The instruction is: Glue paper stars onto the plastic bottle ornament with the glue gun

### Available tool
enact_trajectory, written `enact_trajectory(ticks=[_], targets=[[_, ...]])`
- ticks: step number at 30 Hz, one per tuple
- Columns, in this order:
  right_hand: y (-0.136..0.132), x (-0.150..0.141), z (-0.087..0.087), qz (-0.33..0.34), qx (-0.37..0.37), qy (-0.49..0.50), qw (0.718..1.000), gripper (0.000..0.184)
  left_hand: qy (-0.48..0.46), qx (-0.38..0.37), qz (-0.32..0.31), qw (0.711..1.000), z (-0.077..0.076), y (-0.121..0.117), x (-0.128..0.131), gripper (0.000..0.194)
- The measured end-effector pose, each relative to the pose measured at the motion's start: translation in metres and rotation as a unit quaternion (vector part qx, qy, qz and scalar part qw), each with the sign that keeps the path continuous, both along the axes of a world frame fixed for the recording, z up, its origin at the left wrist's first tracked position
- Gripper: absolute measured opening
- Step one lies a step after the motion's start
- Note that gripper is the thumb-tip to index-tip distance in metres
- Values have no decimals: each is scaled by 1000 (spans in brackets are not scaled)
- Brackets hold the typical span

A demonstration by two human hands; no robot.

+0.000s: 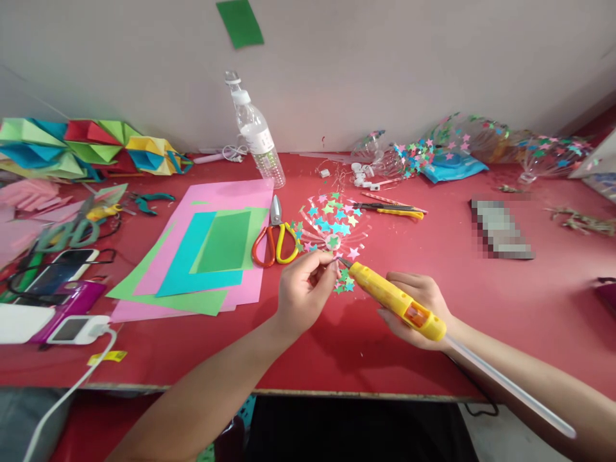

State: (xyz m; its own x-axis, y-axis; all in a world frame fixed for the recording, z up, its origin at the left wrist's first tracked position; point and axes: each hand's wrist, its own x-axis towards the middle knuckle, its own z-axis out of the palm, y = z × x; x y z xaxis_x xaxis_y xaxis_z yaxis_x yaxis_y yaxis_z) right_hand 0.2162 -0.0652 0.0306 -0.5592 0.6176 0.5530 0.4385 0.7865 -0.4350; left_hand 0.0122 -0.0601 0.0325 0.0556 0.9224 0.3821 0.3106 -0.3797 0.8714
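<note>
Now your left hand (305,289) pinches a tiny piece (335,259), identity unclear | right hand (428,293) grips the yellow hot-glue gun (389,296), nozzle (345,262) beside that piece | star-covered ornament (341,228) just beyond left hand | gluing, apparently; steady nozzle needed

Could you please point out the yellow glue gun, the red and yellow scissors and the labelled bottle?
Yellow glue gun (389,295), head view: middle of its body.
Red and yellow scissors (276,217), head view: blades, near the handles.
Labelled bottle (260,142), head view: its label.

Grey wall (385,64) w/ green sq. (240,24) behind red tbl (447,237) (brownish front edge (360,395)), pale flr (505,436) below
</note>
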Motion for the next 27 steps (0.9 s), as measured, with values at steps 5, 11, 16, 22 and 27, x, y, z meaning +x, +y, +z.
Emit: enact_trajectory(ticks=[5, 11, 16, 22, 27], targets=[[0, 0, -1, -1, 1, -3, 1000, 25, -8, 0, -4, 1000, 0, 0, 0, 17], [0, 0, -3, -5, 9, -2, 1000, 23, -11, 5, -4, 1000, -1, 0, 0, 18], [0, 1, -4, -9, 17, -7, 1000, 23, -15, 2, -3, 1000, -1, 0, -1, 18], [0, 0, -2, -11, 19, -11, 1000, 23, -8, 5, 0, 1000, 0, -1, 0, 17], [0, 0, -1, -18, 21, -17, 999, 25, 67, 87, 11, 994, -3, 3, -3, 16]])
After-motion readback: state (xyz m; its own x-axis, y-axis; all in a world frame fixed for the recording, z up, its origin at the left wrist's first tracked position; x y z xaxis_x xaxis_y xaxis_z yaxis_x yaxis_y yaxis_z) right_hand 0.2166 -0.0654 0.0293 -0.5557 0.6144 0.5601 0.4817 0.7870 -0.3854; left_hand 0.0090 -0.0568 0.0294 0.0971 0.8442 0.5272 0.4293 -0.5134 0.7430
